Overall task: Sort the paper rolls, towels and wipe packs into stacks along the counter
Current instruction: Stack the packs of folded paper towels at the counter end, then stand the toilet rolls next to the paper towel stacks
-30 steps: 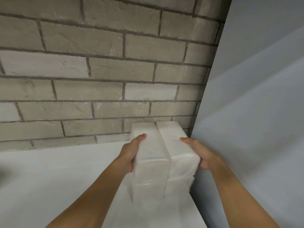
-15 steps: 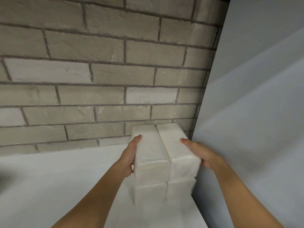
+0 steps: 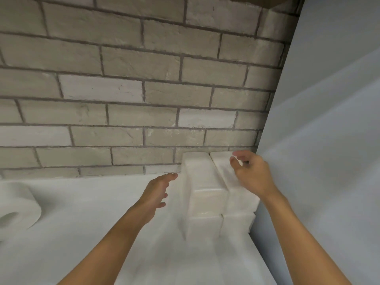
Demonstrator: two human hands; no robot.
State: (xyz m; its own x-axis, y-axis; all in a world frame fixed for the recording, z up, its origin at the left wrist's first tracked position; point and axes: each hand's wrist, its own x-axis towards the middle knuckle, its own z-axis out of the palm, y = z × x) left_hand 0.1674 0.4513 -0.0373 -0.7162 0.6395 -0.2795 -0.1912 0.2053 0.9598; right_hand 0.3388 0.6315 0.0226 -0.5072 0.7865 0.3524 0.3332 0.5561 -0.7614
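Two stacks of white wrapped packs (image 3: 203, 188) stand side by side in the counter's back right corner, against the brick wall and the grey side panel. My left hand (image 3: 157, 192) hovers just left of the stacks with relaxed fingers, holding nothing. My right hand (image 3: 249, 173) floats over the right stack (image 3: 238, 202), fingers loosely curled and empty. A white paper roll (image 3: 17, 210) lies on its side at the left edge of the counter.
The white counter (image 3: 102, 223) runs left from the corner. A brick wall (image 3: 144, 99) closes the back and a plain grey panel (image 3: 329, 140) closes the right side.
Both hands have let go of the packs and drawn away from them, the left one leftward, the right one upward. The view has shifted left, bringing the paper roll into sight.
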